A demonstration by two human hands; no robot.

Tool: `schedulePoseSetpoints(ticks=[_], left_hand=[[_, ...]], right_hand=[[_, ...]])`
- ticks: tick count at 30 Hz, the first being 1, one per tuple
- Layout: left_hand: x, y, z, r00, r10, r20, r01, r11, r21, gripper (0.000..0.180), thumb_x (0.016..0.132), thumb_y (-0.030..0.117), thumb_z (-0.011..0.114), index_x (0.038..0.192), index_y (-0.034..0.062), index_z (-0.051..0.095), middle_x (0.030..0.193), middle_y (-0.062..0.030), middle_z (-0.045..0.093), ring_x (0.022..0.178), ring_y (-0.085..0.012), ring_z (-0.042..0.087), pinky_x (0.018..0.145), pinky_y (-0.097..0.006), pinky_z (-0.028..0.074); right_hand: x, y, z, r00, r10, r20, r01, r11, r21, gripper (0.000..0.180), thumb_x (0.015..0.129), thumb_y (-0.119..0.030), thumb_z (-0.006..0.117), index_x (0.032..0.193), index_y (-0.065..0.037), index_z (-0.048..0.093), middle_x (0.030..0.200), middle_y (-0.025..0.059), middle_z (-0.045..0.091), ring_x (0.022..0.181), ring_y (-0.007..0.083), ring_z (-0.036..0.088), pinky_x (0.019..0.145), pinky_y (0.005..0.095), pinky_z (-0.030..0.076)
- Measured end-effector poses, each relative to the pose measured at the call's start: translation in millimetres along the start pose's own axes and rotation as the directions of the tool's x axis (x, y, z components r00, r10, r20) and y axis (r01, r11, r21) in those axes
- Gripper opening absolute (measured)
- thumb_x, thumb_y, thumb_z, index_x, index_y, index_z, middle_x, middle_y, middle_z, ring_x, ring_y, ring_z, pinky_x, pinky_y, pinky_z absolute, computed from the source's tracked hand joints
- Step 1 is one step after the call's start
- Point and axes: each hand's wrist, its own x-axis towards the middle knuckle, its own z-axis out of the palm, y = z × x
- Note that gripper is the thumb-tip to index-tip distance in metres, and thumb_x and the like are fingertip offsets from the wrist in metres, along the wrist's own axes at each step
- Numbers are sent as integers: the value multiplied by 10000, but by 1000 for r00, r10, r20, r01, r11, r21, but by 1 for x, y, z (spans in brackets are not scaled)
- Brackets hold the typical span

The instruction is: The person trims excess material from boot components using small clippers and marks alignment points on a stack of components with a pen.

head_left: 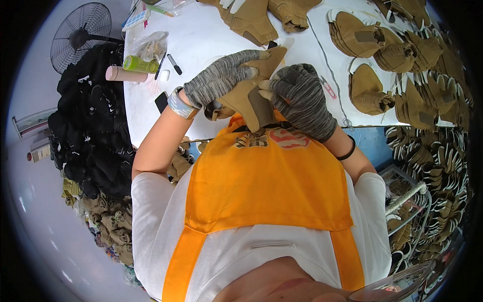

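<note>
A brown boot upper (242, 103) with a darker elastic side panel is held up over the near edge of the white table, close to my orange apron. My left hand (221, 78), in a grey knitted glove with bare-looking fingertips, lies across its upper part and grips it. My right hand (302, 98), gloved the same way, has its fingers curled in, with thumb and fingertips pinching the upper's right edge near the dark panel. Whether a small tool sits inside the right fist is hidden. Another brown upper (217, 111) shows partly under my left wrist.
Stacked brown uppers (354, 38) cover the table's right side, and more uppers (246, 20) lie at the far edge. Pink-handled snips (328, 88) rest right of my right hand beside a thin cord. To the left are a pink bottle (123, 74), a marker (174, 64) and a phone (161, 102).
</note>
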Motion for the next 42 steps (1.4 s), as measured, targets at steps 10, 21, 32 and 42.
schedulePoseSetpoints(ticks=[10, 21, 32, 42], left_hand=[[3, -8, -3, 1000, 14, 16, -13, 997, -75, 468, 925, 238, 577, 1342, 51, 477, 1228, -105, 599, 1098, -172, 578, 943, -299, 477], [-4, 3, 1, 998, 61, 2, -61, 990, 128, 483, 938, 280, 543, 1345, 28, 477, 1216, -118, 599, 1103, -192, 581, 951, -320, 481], [4, -6, 1, 998, 67, -8, -67, 996, 56, 451, 938, 222, 558, 1336, 22, 485, 1251, -107, 584, 1127, -178, 557, 977, -306, 446], [6, -10, 1, 1000, 4, -3, -4, 999, -54, 455, 939, 261, 566, 1338, 53, 498, 1187, -92, 612, 1088, -149, 554, 952, -284, 454]], right_hand=[[13, -11, 4, 975, 98, 199, -59, 980, -192, 255, 716, -230, 717, 921, -89, 661, 985, 104, 604, 935, 298, 571, 898, 468, 405], [0, 5, 3, 997, 19, 70, -19, 1000, -9, 182, 786, -223, 702, 932, -114, 693, 961, 75, 627, 914, 251, 577, 895, 441, 418], [11, -3, 6, 998, -41, 55, 54, 966, -251, 190, 717, -188, 730, 877, -97, 683, 938, 81, 632, 878, 266, 596, 866, 425, 430], [1, 18, 4, 995, -82, 50, 82, 997, -5, 190, 735, -195, 727, 898, -104, 693, 898, 78, 626, 866, 258, 599, 802, 406, 455]])
